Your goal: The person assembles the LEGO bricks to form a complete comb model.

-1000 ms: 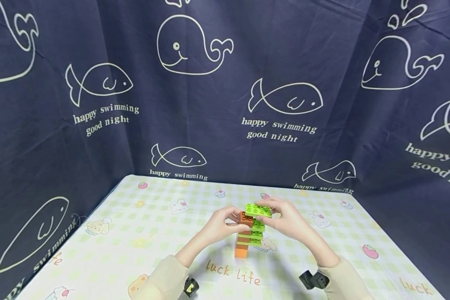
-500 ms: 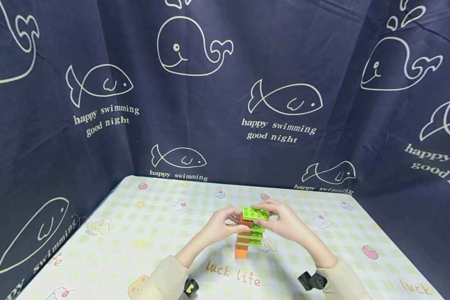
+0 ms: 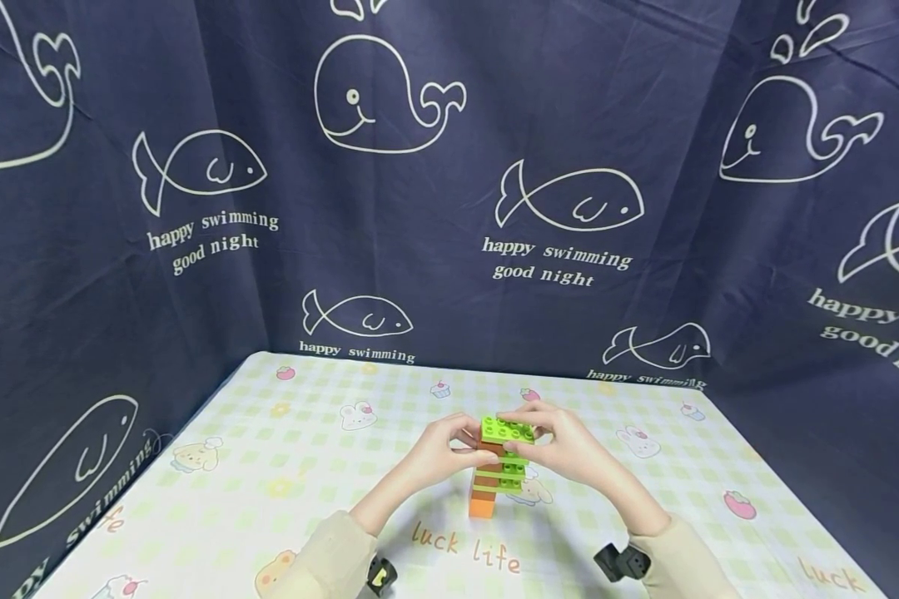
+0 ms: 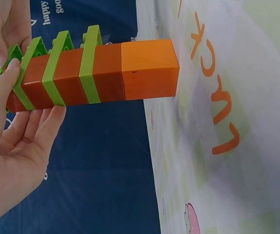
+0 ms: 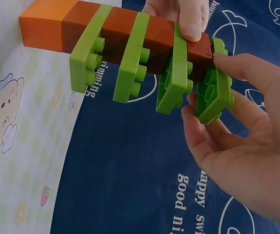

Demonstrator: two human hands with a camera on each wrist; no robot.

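A tower of bricks stands upright on the table, an orange brick (image 3: pixel 482 504) at its foot. Above it, reddish-brown bricks (image 5: pixel 118 27) alternate with lime-green studded plates (image 5: pixel 130 78) that jut out to the right. My left hand (image 3: pixel 444 449) grips the tower near its top, thumb and fingers on opposite sides. With thumb and fingers, my right hand (image 3: pixel 565 437) pinches the uppermost green plate (image 3: pixel 504 429), which lies over the top brown brick (image 5: pixel 198 51). Whether that plate is fully seated I cannot tell.
The table wears a pale checked cloth (image 3: pixel 307 441) with cartoon prints and lettering. Dark blue curtains (image 3: pixel 449 241) with white whale and fish drawings enclose the back and sides.
My right hand has brought the uppermost green plate left and down, from beside and above the top brown brick to over it. The left hand keeps its grip on the tower.
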